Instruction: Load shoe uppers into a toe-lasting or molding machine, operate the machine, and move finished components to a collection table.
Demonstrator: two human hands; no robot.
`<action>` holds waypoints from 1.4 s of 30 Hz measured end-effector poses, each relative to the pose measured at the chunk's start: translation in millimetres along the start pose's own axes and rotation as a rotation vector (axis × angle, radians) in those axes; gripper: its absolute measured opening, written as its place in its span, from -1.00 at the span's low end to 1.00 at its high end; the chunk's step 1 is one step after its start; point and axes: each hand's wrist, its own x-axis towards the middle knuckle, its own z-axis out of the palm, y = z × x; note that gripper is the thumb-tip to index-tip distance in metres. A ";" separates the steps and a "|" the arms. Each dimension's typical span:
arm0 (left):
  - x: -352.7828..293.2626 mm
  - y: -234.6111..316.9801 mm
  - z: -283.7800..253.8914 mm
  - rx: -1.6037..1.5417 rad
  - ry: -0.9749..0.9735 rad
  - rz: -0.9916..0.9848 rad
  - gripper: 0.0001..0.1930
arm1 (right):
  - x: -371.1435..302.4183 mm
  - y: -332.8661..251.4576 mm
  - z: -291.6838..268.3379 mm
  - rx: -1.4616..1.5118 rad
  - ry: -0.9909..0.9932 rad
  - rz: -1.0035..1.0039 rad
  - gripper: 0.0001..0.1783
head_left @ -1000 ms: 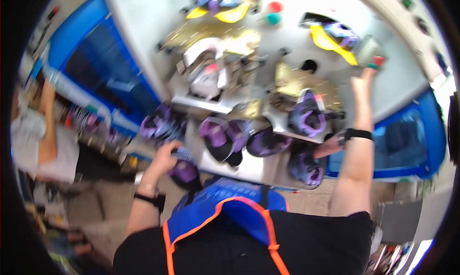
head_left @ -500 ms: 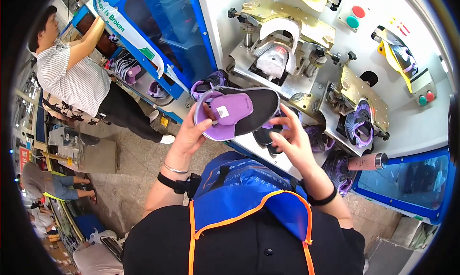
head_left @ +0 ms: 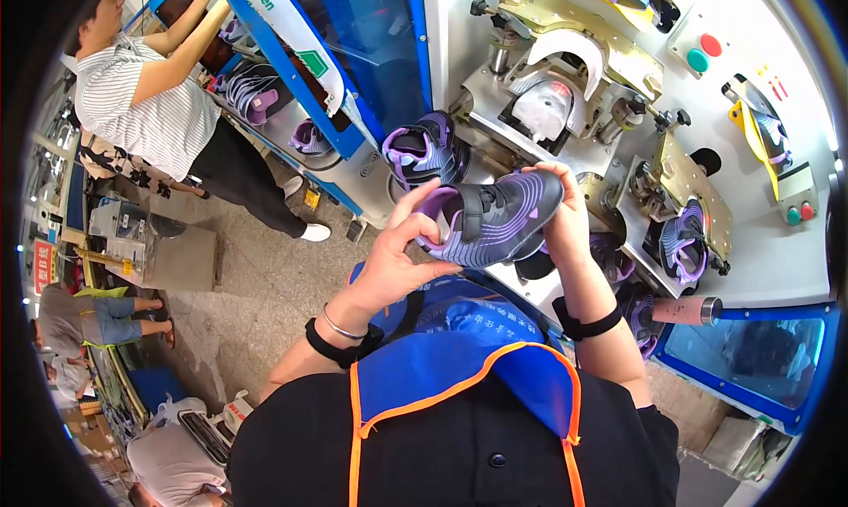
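Observation:
A black child's sneaker with purple wavy lines and an ankle strap lies sideways between my hands, its toe to the right. My left hand grips the heel end, fingers at the purple-lined opening and thumb below the heel. Around the toe is my right hand, closed on that end, with part of its fingers behind the shoe. Just beyond my left hand stands another purple-and-black shoe, on the machine's edge.
Ahead is a machine with a metal heel mould; a shoe sits in the station to its right. Red and green buttons are on the white wall. A pink bottle stands out at right. A person works at far left.
The sneaker has turned over from its purple-and-black underside to its striped upper. My right hand has closed on the toe, where it was open beside it. The view has shifted slightly.

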 end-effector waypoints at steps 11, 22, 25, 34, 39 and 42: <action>89.1 -33.5 -43.3 1.147 0.348 -0.081 -0.60 | -44.7 21.4 -4.8 -0.467 -0.052 0.290 -0.84; 98.0 -17.5 -48.9 1.277 0.281 0.002 -0.63 | -23.5 -38.1 -16.9 -0.766 -0.024 0.120 -0.86; 91.8 -44.4 -57.5 1.228 0.233 -0.046 -0.76 | 17.1 -95.5 11.6 -1.109 0.023 -0.289 -0.89; 102.3 9.7 -28.7 0.895 0.223 0.251 -0.52 | 221.4 -239.7 -12.0 -1.476 0.277 -1.080 -0.65; 103.5 -15.5 -29.6 0.398 -0.069 0.118 -0.64 | 185.3 -201.7 44.8 -1.761 0.316 -0.765 -0.69; 108.8 -41.2 -24.4 -0.293 -0.219 -0.281 -0.65 | 108.6 -123.1 71.6 -1.792 0.299 -0.801 -0.71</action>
